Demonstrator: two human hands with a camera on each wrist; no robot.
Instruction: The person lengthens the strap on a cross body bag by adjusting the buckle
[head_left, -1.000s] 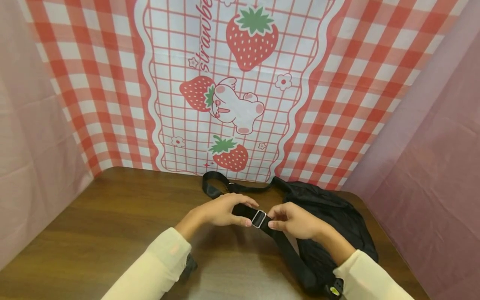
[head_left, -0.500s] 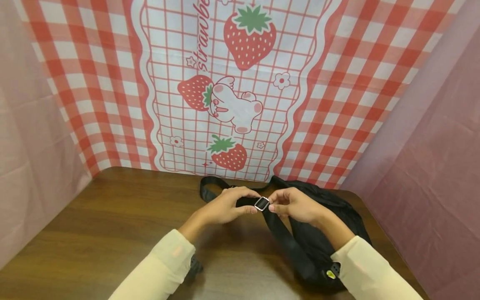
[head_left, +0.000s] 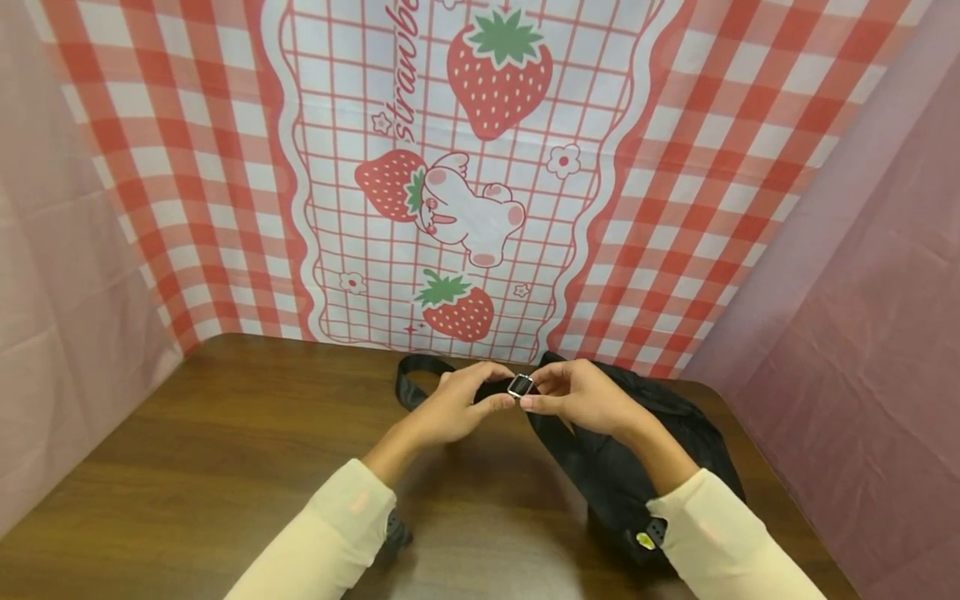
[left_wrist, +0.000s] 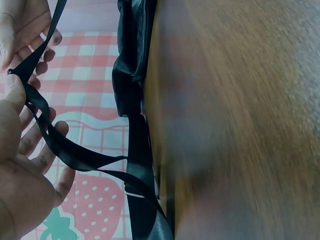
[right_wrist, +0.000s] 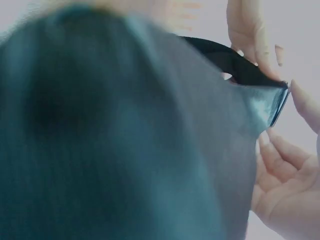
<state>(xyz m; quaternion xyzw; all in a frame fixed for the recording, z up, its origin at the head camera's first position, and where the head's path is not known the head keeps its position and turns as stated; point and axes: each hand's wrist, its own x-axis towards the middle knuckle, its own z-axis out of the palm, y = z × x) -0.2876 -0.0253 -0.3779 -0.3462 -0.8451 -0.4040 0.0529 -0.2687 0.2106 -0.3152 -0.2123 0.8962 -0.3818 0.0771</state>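
Head view shows left hand (head_left: 453, 408) and right hand (head_left: 588, 404), each grip pinching the black strap (head_left: 553, 440) at its metal buckle (head_left: 520, 385).

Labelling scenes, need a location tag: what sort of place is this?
Probably a small curtained-off tabletop booth, though the wider room isn't visible: a wood-grain table, a red-and-white checked strawberry-print cloth hung behind it, and plain pink drapes on both sides.

Booth-like spot walled in fabric, red gingham cloth (head_left: 480, 200) with strawberry print hung behind, pinkish curtains (head_left: 847, 333) down both sides, wood-grain table (head_left: 247, 450) between, room type beyond unclear.
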